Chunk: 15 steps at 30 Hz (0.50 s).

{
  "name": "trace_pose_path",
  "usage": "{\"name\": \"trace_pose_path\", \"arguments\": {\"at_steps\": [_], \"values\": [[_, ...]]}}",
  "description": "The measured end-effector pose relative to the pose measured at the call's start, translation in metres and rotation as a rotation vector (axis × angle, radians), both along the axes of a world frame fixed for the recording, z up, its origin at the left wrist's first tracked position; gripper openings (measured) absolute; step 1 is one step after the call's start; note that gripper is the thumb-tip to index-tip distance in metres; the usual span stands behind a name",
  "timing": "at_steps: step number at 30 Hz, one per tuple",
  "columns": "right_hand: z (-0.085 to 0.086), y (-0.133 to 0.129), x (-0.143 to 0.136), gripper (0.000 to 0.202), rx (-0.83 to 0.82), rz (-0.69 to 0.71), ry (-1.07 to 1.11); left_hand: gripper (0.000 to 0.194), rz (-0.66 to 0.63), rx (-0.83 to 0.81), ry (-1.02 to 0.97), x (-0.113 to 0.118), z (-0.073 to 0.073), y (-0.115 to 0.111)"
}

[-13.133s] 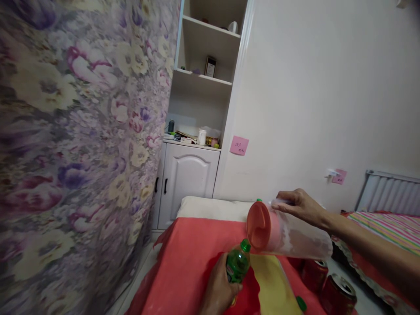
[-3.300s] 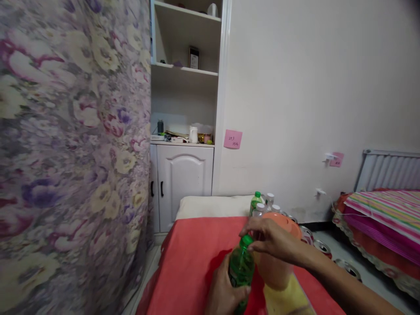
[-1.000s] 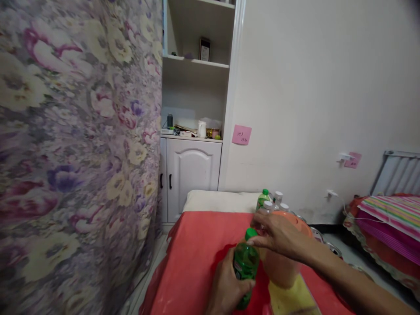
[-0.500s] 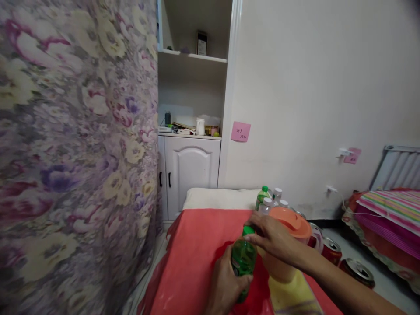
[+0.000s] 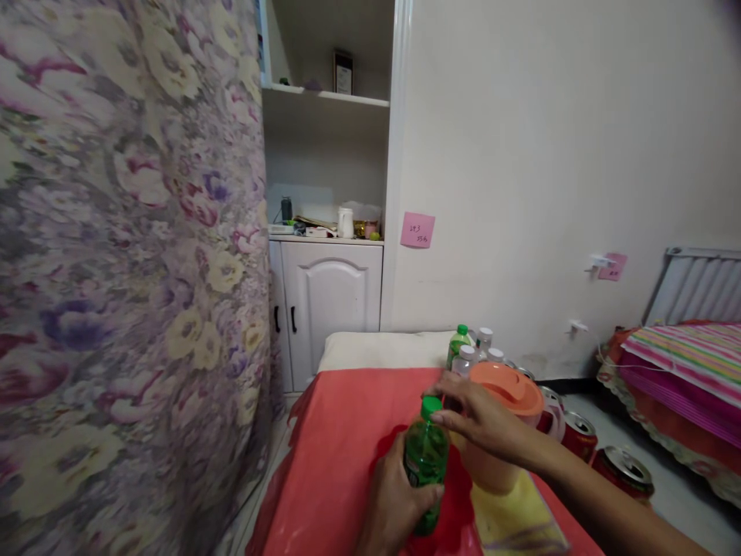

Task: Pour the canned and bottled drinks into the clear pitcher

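A green plastic bottle [image 5: 427, 455] stands nearly upright in front of me, and my left hand [image 5: 399, 486] is wrapped round its lower body. At its top is a green cap [image 5: 431, 407]. My right hand [image 5: 468, 405] reaches in from the right, thumb at the near side of the cap and fingers behind it; part of their contact is hidden. Just right of the bottle is a pitcher with an orange lid [image 5: 506, 386], partly covered by my right forearm. Beneath the bottle lies glossy red plastic [image 5: 451, 517].
Several bottles, one a green-capped bottle [image 5: 460, 340], stand behind the pitcher. Drink cans [image 5: 625, 467] sit at the right. A yellow cloth [image 5: 515, 517] lies on the red table cover [image 5: 329, 448]. A floral curtain [image 5: 133, 270] hangs left; a white cabinet [image 5: 333, 309] stands behind.
My right hand has shifted slightly off the cap's top, so more of the green cap shows. The left hand keeps its hold on the bottle. The view has turned slightly right.
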State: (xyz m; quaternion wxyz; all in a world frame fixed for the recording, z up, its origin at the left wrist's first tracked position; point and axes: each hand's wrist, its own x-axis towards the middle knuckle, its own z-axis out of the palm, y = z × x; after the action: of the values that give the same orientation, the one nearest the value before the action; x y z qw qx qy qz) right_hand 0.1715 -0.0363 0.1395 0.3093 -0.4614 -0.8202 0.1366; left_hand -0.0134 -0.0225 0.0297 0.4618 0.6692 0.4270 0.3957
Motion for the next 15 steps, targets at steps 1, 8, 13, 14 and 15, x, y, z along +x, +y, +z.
{"name": "trace_pose_path", "arguments": {"at_steps": [1, 8, 13, 14, 15], "values": [[-0.001, 0.0, -0.001, 0.01, 0.006, 0.0, -0.004, 0.058, 0.004, -0.005, -0.002, 0.0, 0.0, 0.0], [-0.013, -0.001, -0.009, 0.01, 0.056, -0.025, 0.045, 0.062, 0.042, 0.004, -0.003, 0.002, 0.0, -0.001], [-0.03, -0.01, -0.01, 0.035, 0.031, -0.135, 0.132, 0.071, 0.038, -0.004, -0.034, 0.002, 0.0, 0.002], [-0.035, -0.014, -0.008, 0.045, 0.036, -0.149, 0.146, 0.072, 0.042, -0.002, -0.051, 0.002, 0.0, 0.002], [-0.04, -0.019, -0.005, 0.054, 0.046, -0.156, 0.157, 0.072, 0.049, 0.0, -0.066, 0.002, -0.001, 0.003]]}}
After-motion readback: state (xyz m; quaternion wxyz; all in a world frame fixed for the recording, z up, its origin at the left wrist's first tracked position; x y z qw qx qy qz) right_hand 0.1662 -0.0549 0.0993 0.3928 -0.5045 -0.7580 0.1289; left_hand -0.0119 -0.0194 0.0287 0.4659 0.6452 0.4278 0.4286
